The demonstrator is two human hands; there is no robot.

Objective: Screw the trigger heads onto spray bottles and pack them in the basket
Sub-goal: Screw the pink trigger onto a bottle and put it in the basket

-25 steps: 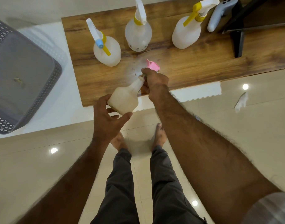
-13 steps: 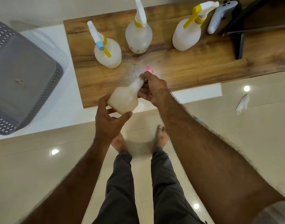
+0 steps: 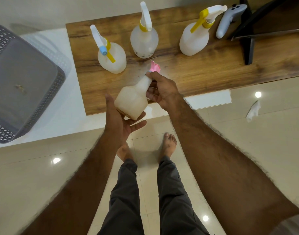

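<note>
A cloudy white spray bottle (image 3: pixel 132 100) is held tilted over the near edge of the wooden board (image 3: pixel 196 77). My left hand (image 3: pixel 119 121) cups its base with fingers loosely spread under it. My right hand (image 3: pixel 162 92) grips the pink trigger head (image 3: pixel 154 67) at the bottle's neck. Three white bottles with trigger heads on stand upright on the board: the left bottle (image 3: pixel 111 56), the middle bottle (image 3: pixel 144 41) and the right bottle (image 3: pixel 194 39). The grey lattice basket (image 3: pixel 13 129) sits on the white surface at the far left.
A pale blue-grey handheld device (image 3: pixel 227 21) leans against a black stand (image 3: pixel 248 39) at the board's far right. A crumpled white tissue (image 3: pixel 253 111) lies on the tiled floor. My bare feet and dark trousers are below the board.
My left hand has loosened from a grip round the bottle to an open cupping hold under its base. My right hand has turned at the neck, showing more of the pink head.
</note>
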